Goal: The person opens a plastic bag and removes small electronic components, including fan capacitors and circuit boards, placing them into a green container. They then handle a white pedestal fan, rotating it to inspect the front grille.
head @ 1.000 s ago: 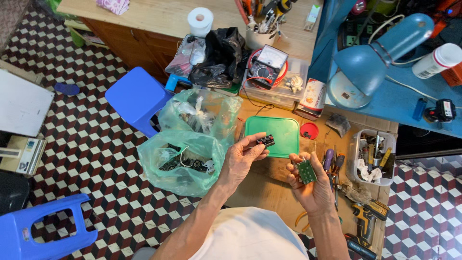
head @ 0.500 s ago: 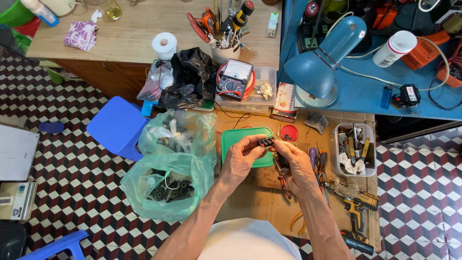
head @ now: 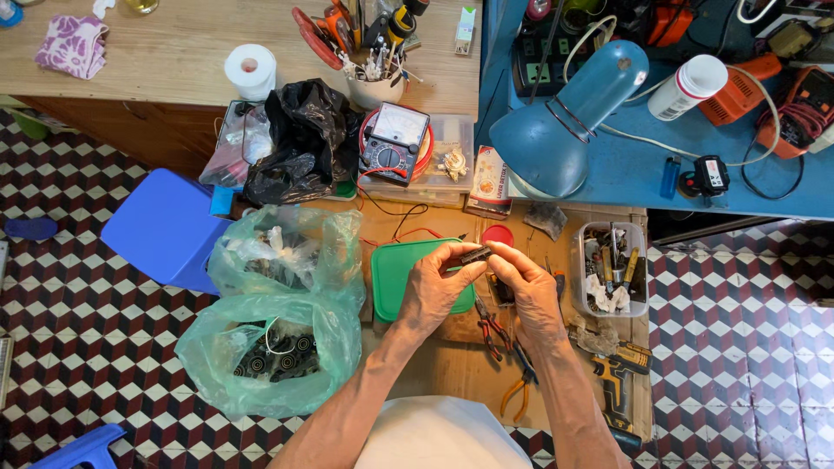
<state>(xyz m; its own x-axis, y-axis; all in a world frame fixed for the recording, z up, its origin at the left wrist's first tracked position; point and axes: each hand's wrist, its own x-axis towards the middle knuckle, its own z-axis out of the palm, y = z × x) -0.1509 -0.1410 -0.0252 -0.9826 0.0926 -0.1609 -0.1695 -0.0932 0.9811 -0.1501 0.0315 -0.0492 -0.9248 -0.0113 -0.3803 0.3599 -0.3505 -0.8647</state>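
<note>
My left hand and my right hand meet over a low wooden work surface. Both pinch one small dark electronic part between their fingertips, just above the right edge of a green lid. Under my right hand lie pliers with red handles and pliers with orange handles. Most of the part is hidden by my fingers.
Two green plastic bags of parts sit at the left beside a blue stool. A clear tub of tools, a cordless drill, a meter, a blue desk lamp and a black bag ring the hands.
My hands have come together: a second ago the left held the dark part and the right a small green board, apart. The view has tilted toward the benches.
</note>
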